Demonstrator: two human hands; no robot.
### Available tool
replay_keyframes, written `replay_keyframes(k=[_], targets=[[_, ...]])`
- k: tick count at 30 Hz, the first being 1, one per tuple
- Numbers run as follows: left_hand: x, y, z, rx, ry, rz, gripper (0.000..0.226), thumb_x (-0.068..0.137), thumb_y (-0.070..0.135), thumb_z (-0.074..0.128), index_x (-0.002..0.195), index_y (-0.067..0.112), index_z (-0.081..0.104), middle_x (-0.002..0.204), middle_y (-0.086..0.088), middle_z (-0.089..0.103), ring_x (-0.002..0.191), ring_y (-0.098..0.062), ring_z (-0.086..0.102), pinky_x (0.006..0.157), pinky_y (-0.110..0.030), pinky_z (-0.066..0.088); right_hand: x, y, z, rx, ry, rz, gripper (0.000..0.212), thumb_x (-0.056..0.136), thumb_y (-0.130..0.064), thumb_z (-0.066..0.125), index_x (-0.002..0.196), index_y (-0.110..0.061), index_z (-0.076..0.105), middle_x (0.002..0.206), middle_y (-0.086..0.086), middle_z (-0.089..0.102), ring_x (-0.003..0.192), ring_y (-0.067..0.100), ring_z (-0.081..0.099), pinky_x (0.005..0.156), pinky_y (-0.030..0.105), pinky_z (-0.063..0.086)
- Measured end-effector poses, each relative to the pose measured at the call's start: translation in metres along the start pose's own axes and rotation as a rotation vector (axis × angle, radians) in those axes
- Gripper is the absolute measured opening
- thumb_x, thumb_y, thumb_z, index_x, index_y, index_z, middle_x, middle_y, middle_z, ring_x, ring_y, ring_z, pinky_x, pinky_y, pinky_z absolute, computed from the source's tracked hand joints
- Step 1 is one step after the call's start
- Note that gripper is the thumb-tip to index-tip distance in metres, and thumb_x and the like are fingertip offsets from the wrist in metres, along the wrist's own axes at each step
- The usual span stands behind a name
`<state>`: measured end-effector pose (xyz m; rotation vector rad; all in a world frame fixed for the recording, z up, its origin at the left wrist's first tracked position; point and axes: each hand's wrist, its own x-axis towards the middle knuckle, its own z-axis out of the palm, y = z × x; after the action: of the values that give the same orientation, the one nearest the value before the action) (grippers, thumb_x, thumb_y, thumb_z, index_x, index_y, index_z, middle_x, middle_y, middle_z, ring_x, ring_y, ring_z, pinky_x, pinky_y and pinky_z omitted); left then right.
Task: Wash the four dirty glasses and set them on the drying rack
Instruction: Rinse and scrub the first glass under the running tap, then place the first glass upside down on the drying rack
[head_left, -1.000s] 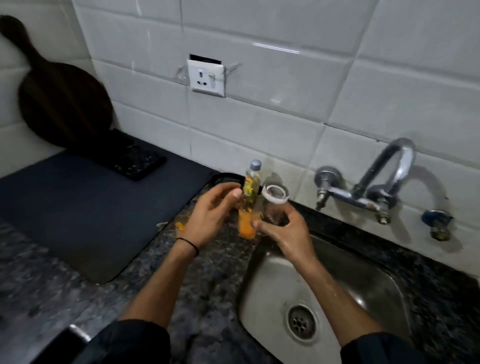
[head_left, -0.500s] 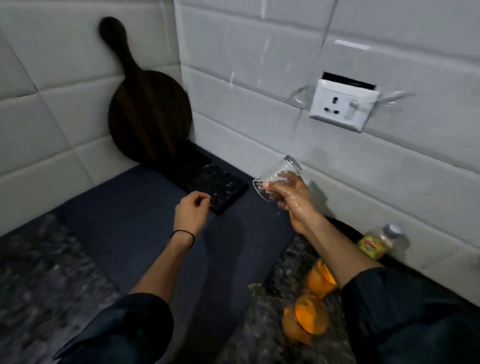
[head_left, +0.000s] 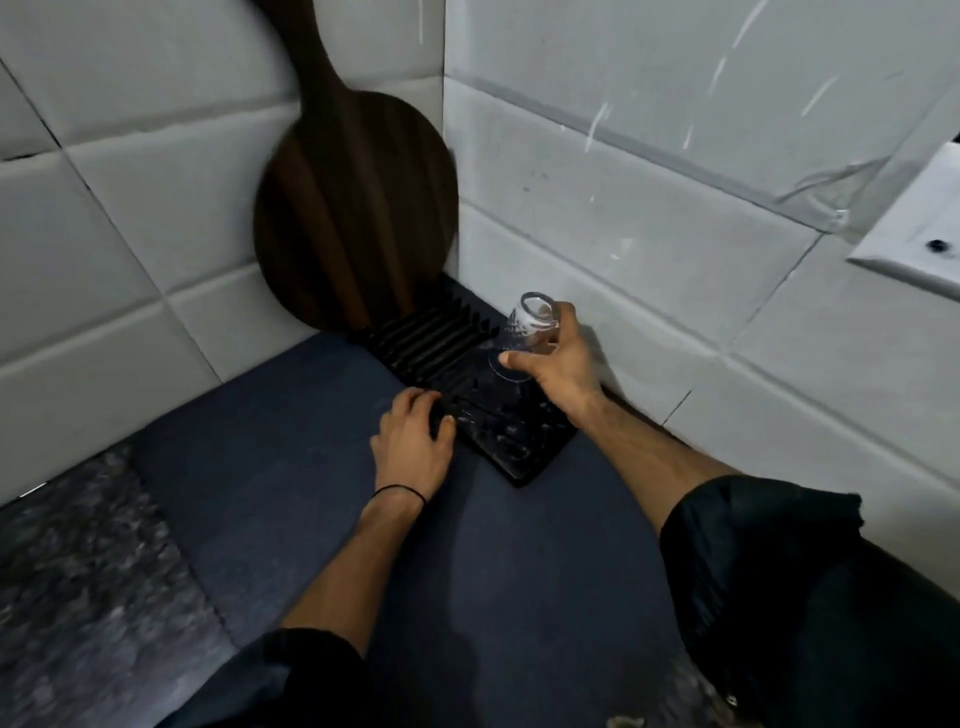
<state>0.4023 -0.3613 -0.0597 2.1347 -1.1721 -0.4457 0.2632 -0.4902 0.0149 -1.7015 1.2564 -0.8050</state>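
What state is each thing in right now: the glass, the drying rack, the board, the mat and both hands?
glass: upside down, tilted, looks clean, held over the rack.
drying rack: flat on the mat, no glass released on it yet.
cutting board: leaning upright in the wall corner.
mat: spread flat on the counter.
right hand: grips the glass.
left hand: rests on the rack's edge, fingers bent; grip unclear.

Kitchen corner, 2 walls of big glossy white tiles w/ grey grout lines, streaky glare on the right one. Round dark wood board w/ a long handle leans in the corner, against the left wall. Countertop is dark speckled stone, mostly covered by a navy mat. White socket plate on the right wall, cut off at the frame edge. Light's dim, indoor.
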Motion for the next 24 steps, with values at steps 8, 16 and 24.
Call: replay_keyframes(k=[8,16,24], targets=[[-0.006,-0.013,0.013,0.014,0.084,0.029,0.046,0.092,0.026,0.059,0.137,0.029,0.050,0.148,0.009,0.038,0.127,-0.020,0.037,0.099,-0.038,0.030,0.016,0.025,0.021,-0.181,-0.053,-0.029,0.070,0.063,-0.034,0.090,0.118,-0.040,0.048,0.099,-0.018,0.063,0.100,0.017,0.066,0.095,0.045,0.054],[-0.006,-0.010,0.008,0.010,0.056,0.018,0.050,0.090,0.021,0.061,0.138,0.028,0.050,0.149,0.008,0.037,0.127,-0.022,0.038,0.099,-0.041,0.033,0.014,0.024,0.013,-0.260,-0.113,-0.003,0.073,0.068,-0.035,0.086,0.120,-0.038,0.036,0.115,-0.012,0.064,0.112,0.020,0.063,0.102,0.053,0.046],[-0.032,0.016,-0.014,-0.051,-0.065,0.018,0.040,0.092,0.019,0.057,0.132,0.020,0.058,0.142,0.000,0.050,0.126,-0.026,0.049,0.103,-0.047,0.042,-0.035,0.010,-0.049,-0.315,-0.119,0.079,0.061,0.084,-0.017,0.079,0.135,-0.011,0.047,0.127,0.006,0.058,0.099,0.015,0.054,0.078,0.024,0.042]])
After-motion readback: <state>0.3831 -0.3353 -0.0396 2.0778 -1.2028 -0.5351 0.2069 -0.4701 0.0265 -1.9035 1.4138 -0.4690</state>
